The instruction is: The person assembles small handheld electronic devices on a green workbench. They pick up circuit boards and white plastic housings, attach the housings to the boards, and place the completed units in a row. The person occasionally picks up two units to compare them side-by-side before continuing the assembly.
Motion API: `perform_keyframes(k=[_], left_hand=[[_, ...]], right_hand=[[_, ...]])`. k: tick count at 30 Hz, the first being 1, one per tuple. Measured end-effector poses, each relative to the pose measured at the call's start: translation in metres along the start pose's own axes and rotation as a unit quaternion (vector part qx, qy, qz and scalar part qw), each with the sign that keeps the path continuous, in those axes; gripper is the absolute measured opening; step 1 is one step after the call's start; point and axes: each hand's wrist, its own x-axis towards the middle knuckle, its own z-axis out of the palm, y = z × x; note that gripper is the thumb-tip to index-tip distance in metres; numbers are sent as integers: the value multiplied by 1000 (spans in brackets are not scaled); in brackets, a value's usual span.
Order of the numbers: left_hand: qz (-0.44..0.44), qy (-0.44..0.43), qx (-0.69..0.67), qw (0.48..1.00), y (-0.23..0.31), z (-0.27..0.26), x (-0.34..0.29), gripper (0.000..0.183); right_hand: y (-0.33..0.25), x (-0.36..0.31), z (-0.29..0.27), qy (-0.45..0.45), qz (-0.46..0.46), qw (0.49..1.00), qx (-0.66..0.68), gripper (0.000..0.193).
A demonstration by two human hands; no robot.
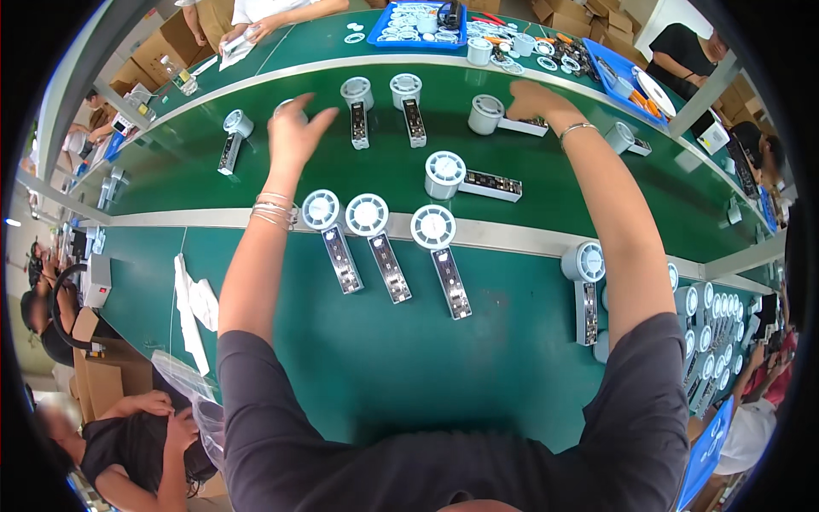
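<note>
My left hand (299, 135) is over the green strip beyond the metal rail, thumb and fingers apart. A pale round part (285, 106) shows partly behind its fingers. My right hand (542, 102) reaches across the same strip, fingers bent down beside a grey cylinder (486, 114) with an attached circuit-board bar (523, 126); whether they grip it is hidden. Two similar units, one with its cylinder (357, 90), the other with its cylinder (406, 90), lie between my hands. Nearer, another unit (444, 175) lies sideways. Three more units (389, 264) rest on the near tabletop.
A metal rail (503, 236) separates the near table from the strip. A unit (585, 290) lies by my right elbow, with rows of units (712, 341) farther right. White cloth (203, 305) lies left. Across stands a blue tray (418, 43) of white rings; other people work around.
</note>
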Motion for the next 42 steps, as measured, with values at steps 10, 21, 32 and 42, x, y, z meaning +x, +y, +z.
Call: perform_keyframes(k=[10,21,32,42], left_hand=[[221,-471,59,852,165,46,-22,62],[349,-446,-148,811,235,-134,-121,40],[325,-445,-202,810,241,-118,-249,52],[-8,-218,-334,917,201,-99,-220,27]], right_hand=[[-45,-77,-3,12,111,994,-3,29],[-76,-337,-13,70,51,993,82,28],[-110,-382,87,141,134,979,58,26],[-135,-350,46,358,-6,931,67,31]])
